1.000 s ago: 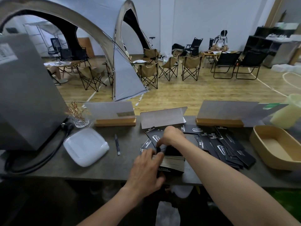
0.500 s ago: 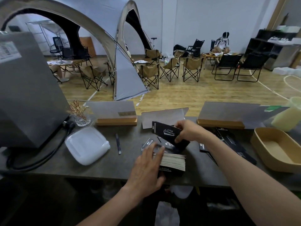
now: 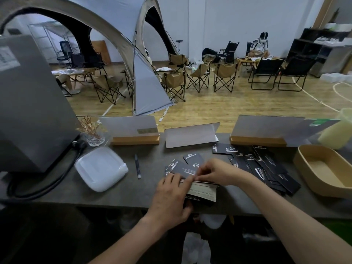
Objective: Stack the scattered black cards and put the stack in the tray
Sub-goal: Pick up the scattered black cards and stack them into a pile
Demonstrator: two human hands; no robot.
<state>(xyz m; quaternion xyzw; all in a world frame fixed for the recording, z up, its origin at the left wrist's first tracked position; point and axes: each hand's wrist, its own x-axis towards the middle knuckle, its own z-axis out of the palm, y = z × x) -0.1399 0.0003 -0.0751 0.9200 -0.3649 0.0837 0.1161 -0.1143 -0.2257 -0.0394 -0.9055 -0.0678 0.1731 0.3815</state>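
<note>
Head camera view looked down on a dark counter (image 3: 133, 191). The left hand (image 3: 171, 195) gripped the near end of a thick stack of black cards (image 3: 203, 190) on the counter's front edge. The right hand (image 3: 219, 171) rested on the stack's top, fingers curled at a card edge. More loose cards (image 3: 266, 166) lay scattered to the right, beside a tan tray (image 3: 304, 166).

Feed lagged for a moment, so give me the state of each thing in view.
Card stack: on table edge, partly built.
Left hand: grips stack's left end.
Right hand: fingers curled on stack's top.
Loose cards: scattered right of the stack, unstacked.
Tray: holds no cards.
Pen: lying flat.
</note>
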